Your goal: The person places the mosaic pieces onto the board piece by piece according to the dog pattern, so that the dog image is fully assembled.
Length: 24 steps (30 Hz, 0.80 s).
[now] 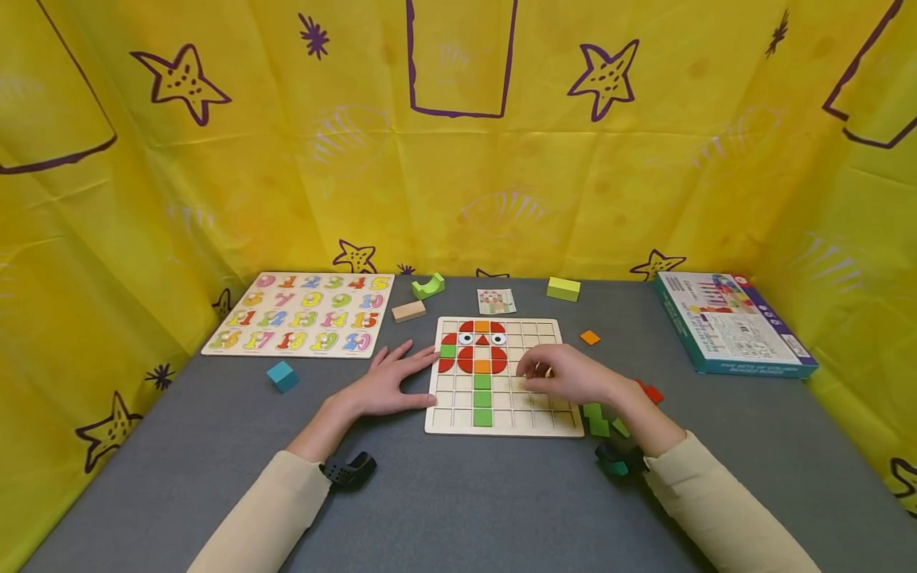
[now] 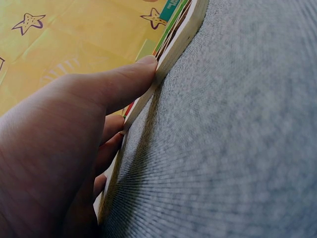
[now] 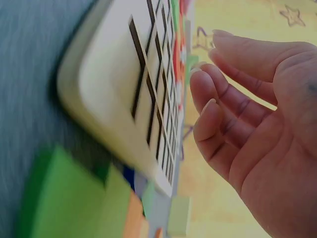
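Observation:
A wooden grid board (image 1: pixel 537 422) lies on the grey table, with red, orange, green and eye-printed tiles set in its left half. Below the face-like red group runs a column of green tiles (image 1: pixel 483 399). My left hand (image 1: pixel 390 382) rests at the board's left side, fingers spread; in the left wrist view its thumb (image 2: pixel 131 82) touches the board's edge. Over the right half of the grid hovers my right hand (image 1: pixel 566 372), fingers loosely bent. The right wrist view shows nothing between thumb and fingers.
Loose green tiles (image 1: pixel 597 422), red tiles (image 1: pixel 650 391) and an orange tile (image 1: pixel 590 337) lie right of the board. A small picture card (image 1: pixel 497 301) is behind it. A number puzzle (image 1: pixel 301 318) and a blue block (image 1: pixel 282 376) sit left; a flat box (image 1: pixel 731 326) sits right.

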### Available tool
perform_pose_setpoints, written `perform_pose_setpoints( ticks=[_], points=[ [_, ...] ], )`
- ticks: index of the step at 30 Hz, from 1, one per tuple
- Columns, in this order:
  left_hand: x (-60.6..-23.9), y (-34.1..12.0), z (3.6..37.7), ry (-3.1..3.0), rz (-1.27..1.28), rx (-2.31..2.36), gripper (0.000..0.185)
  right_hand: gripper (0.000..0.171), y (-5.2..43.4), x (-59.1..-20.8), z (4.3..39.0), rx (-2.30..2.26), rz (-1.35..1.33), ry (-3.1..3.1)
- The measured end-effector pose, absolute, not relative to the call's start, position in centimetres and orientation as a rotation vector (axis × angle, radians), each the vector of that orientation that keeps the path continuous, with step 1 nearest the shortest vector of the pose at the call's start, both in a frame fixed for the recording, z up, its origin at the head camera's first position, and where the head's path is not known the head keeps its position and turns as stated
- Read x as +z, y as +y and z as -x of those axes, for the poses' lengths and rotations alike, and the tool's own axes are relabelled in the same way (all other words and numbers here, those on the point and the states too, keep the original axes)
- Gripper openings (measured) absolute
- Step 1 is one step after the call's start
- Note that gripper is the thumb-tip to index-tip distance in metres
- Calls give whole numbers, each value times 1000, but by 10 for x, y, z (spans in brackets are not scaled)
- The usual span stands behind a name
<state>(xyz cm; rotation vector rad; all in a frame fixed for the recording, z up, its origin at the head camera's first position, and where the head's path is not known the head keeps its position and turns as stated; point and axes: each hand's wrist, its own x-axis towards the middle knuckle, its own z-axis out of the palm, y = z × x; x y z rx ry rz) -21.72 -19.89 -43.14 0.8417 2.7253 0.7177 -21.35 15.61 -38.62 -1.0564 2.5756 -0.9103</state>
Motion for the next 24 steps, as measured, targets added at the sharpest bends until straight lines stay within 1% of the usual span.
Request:
perform_pose_setpoints(
  ticks=[14,24],
  points=[
    [-431,-200,216,2731,-856,730,83,19,211,-375,219,-886,789,2680],
    [-432,-199,217,2732,-856,722,83,21,237,-385,219,-855,739,2675]
  ],
)
